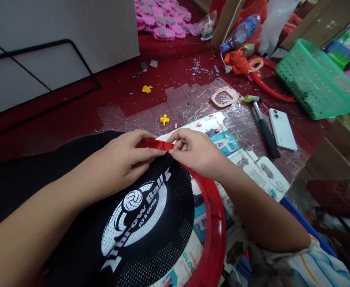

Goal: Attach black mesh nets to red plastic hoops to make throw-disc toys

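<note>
A red plastic ring curves around the right side of a black mesh fabric printed in white with "Throw Ball" and "Fly & Catch". My left hand grips the ring's far edge, fingers on both sides of its inner channel. Close beside it, my right hand is closed in a pinch on the same rim, where the fabric's edge meets it. Whether the fabric is also between my right fingertips, I cannot tell. Under the ring lies printed cardboard.
A hammer and a white phone lie to the right, near a pale frame and a green basket. Small yellow pieces are ahead. Pink parts are heaped at the back; a grey-white panel stands left.
</note>
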`<state>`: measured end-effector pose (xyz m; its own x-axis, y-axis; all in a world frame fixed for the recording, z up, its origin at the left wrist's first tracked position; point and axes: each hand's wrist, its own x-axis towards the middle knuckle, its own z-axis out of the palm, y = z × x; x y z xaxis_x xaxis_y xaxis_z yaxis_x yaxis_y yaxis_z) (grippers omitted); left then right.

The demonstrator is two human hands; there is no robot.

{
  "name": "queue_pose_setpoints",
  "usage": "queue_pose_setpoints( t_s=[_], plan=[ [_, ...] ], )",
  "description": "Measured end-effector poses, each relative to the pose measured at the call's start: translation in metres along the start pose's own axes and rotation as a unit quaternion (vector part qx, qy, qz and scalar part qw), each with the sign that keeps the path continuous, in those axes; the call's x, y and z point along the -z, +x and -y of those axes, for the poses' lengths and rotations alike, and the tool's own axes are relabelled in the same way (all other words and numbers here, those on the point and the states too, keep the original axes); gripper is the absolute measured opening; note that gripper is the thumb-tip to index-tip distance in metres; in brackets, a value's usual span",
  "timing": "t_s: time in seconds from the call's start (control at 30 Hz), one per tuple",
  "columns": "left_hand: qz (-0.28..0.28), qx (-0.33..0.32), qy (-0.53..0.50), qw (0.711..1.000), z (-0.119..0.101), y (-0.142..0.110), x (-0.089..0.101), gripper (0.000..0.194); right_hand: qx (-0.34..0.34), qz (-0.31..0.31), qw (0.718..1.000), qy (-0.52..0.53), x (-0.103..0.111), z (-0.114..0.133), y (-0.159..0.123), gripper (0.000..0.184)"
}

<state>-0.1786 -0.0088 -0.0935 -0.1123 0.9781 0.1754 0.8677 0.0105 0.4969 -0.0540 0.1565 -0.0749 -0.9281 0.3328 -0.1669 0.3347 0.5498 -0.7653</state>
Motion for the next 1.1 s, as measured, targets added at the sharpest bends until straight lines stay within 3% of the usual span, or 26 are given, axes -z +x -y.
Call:
queue_pose_setpoints(
  t_s=[0.23,0.43,0.6,0.67,0.77,0.93,1.0,1.1],
  plan=[
    [0.003,-0.001,0.023,1.000,0.003,-0.002,-0.005,0.036,-0.008,0.007,0.999,-0.050,-0.003,0.002,0.001,0.015],
    [-0.007,0.065,-0.009,0.998,0.003,0.002,-0.001,0.031,0.000,-0.040,0.977,-0.208,0.007,0.030,-0.016,0.016],
    [0.001,0.165,0.044,0.985,0.004,0.005,0.015,0.031,0.012,0.115,0.924,-0.365,-0.005,0.046,-0.037,0.023],
    [0.008,0.194,0.076,0.978,0.003,0.000,0.021,0.033,0.036,0.111,0.912,-0.394,-0.017,0.043,-0.039,0.025],
    [0.043,0.248,0.114,0.961,-0.003,-0.018,0.027,0.039,0.063,0.062,0.913,-0.397,-0.031,0.036,-0.038,0.024],
    [0.125,0.304,0.188,0.926,-0.017,-0.050,0.029,0.048,0.113,0.065,0.921,-0.368,-0.034,0.035,-0.039,0.019],
    [0.106,0.292,0.177,0.934,-0.018,-0.051,0.029,0.048,0.115,0.057,0.936,-0.327,-0.031,0.035,-0.039,0.016],
    [0.049,0.234,0.075,0.968,-0.016,-0.036,0.029,0.039,0.096,0.050,0.965,-0.238,-0.025,0.034,-0.036,0.021]
  ],
)
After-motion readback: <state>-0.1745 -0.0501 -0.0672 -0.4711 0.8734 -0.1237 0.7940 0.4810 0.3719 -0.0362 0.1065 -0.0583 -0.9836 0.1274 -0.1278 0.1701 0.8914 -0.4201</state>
